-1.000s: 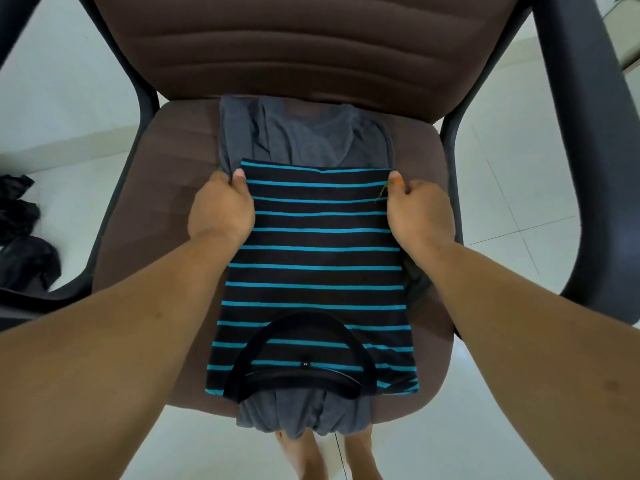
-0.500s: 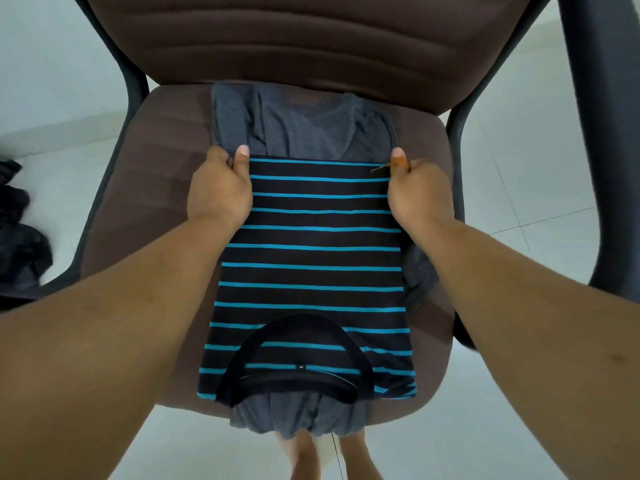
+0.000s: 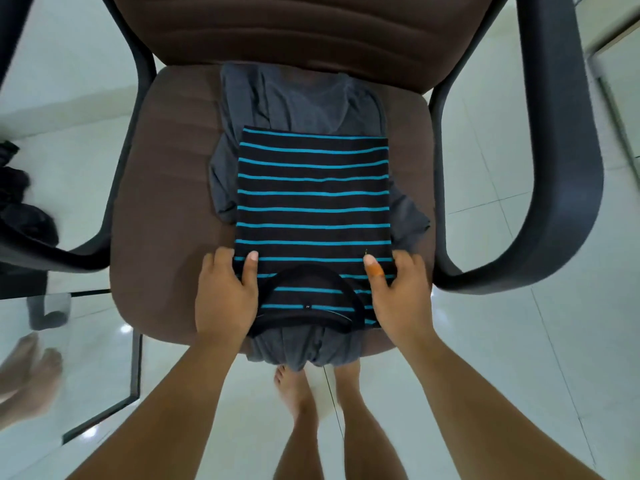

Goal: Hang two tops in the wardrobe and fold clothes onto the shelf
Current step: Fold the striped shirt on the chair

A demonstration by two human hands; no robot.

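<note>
Head view: mid-fold, judging by the striped T-shirt [image 3: 313,202] spread at centre frame over a grey garment [image 3: 298,98] on the brown chair seat [image 3: 166,216]. Left hand [image 3: 225,296] and right hand [image 3: 398,292] pinching the shirt's near corners beside the collar, thumbs on top, fingers tucked under the edges. Next, probably: lifting the collar end evenly and laying it toward the far hem, edges aligned. Small neck tag present, writing too small to read.
</note>
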